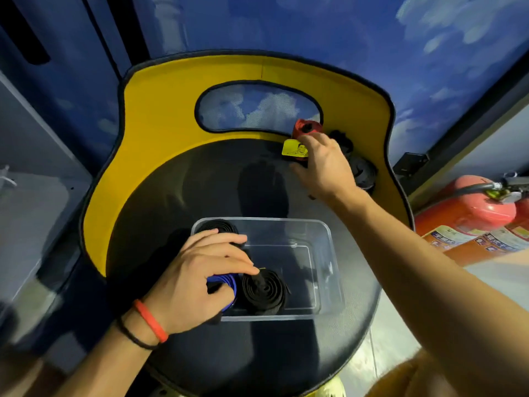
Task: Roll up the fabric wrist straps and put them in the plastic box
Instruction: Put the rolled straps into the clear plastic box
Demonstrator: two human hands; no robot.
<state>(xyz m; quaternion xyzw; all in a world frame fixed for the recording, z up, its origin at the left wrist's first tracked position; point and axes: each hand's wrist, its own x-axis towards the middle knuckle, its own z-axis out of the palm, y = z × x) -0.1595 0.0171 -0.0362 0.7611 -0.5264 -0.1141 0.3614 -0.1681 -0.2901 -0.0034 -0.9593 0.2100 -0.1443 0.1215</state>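
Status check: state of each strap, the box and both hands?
Plastic box: open, no lid, on the chair seat.
Far black strap: rolled, in the box.
Near black strap: rolled, in the box.
Blue strap: rolled, in the box, left hand holds it.
Red strap: outside the box, right hand grips it.
Other black straps: outside the box.

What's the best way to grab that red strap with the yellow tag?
Probably pinch the red strap across its bunched middle, coming from above and the seat's front: the yellow backrest blocks behind, black straps crowd its right.
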